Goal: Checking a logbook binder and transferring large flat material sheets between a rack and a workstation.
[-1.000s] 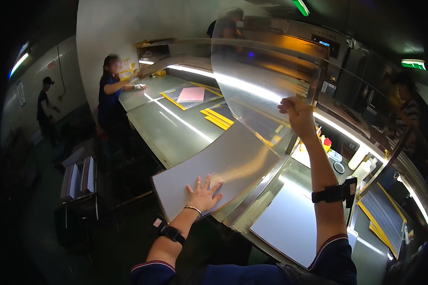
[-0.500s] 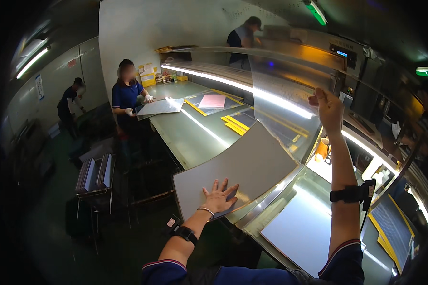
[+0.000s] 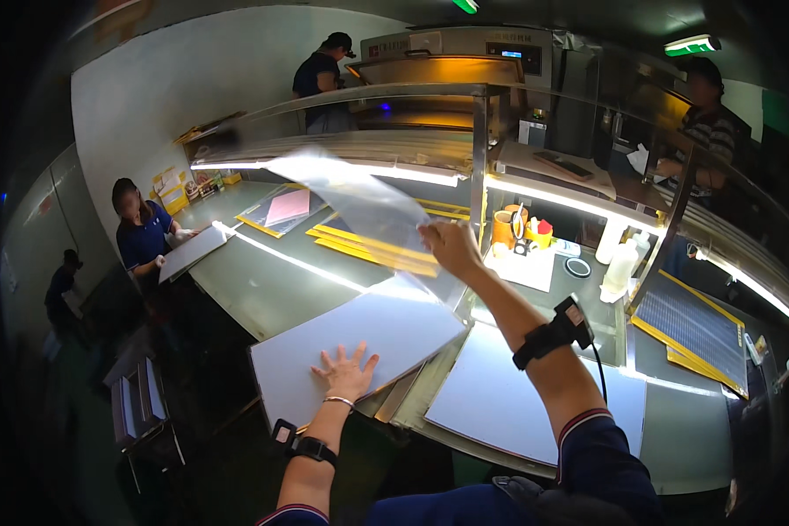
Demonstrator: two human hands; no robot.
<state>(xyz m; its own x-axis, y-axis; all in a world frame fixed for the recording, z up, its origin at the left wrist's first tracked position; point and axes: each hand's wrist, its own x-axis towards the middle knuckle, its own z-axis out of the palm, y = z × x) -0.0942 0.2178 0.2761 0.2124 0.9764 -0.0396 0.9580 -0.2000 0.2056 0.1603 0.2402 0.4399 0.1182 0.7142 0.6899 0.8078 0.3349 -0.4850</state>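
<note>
Right hand (image 3: pixel 451 247) grip pinched on clear plastic film (image 3: pixel 359 197), lifted at frame centre-top. Left hand (image 3: pixel 346 373) flat, fingers spread, pressing grey board (image 3: pixel 359 337) on counter (image 3: pixel 263 280) below.

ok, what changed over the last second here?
The right hand has swung the clear film sheet from standing tall above the table down and leftward, peeling it away from the grey board. It grips the film throughout. The left hand stays pressed flat on the board, which has not shifted.
</note>
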